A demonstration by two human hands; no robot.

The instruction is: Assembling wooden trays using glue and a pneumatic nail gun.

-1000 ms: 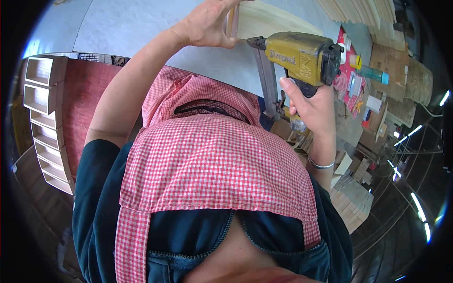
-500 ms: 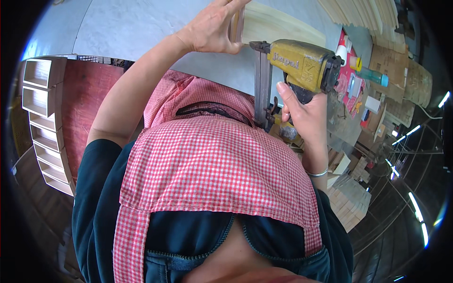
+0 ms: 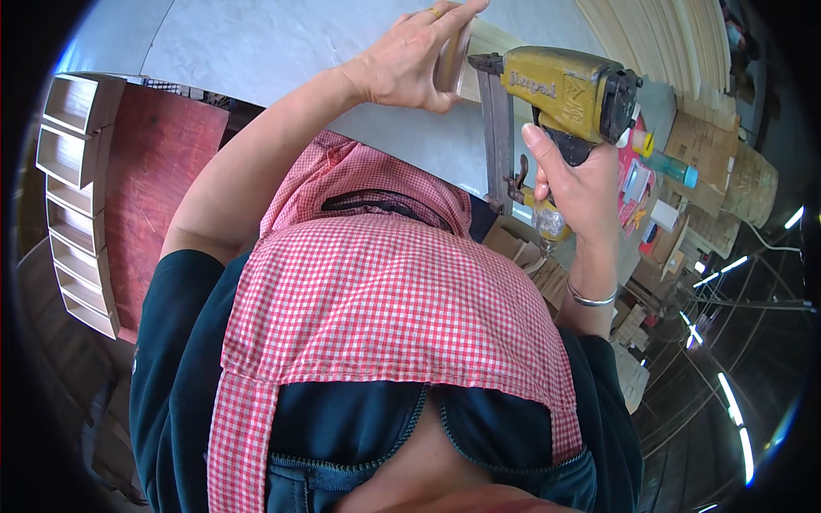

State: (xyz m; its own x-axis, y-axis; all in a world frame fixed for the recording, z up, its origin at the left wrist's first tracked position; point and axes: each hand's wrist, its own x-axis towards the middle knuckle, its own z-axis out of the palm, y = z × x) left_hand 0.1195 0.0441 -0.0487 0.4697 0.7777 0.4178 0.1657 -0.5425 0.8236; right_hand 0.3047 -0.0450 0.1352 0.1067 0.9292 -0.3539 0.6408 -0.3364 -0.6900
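My left hand (image 3: 410, 61) reaches over the near edge of the pale grey table, its thumb and fingers spanning a small wooden frame or box (image 3: 451, 64) whose far end is cut off by the picture. In my right hand (image 3: 580, 184) is a yellow nail gun (image 3: 560, 90), gripped by its black handle with the thumb raised along the side. The gun's nose and dark magazine point left, and its tip is close beside the wooden piece. Whether the nose touches the wood I cannot tell. A light wooden board (image 3: 496, 38) lies just behind the nose.
Stacked wooden strips (image 3: 667, 43) occupy the far right of the table (image 3: 256, 51). A bottle with a blue cap (image 3: 671, 167) lies beyond the gun over a red-pink surface. Small open wooden boxes (image 3: 73, 197) are stacked at left beside a red board (image 3: 162, 188). Cardboard (image 3: 710, 154) stands at right.
Both hands, with the wooden piece and the nail gun, have shifted to the right in view. The gun also sits slightly higher. The surroundings have turned a little with the head. Both grips stay the same.
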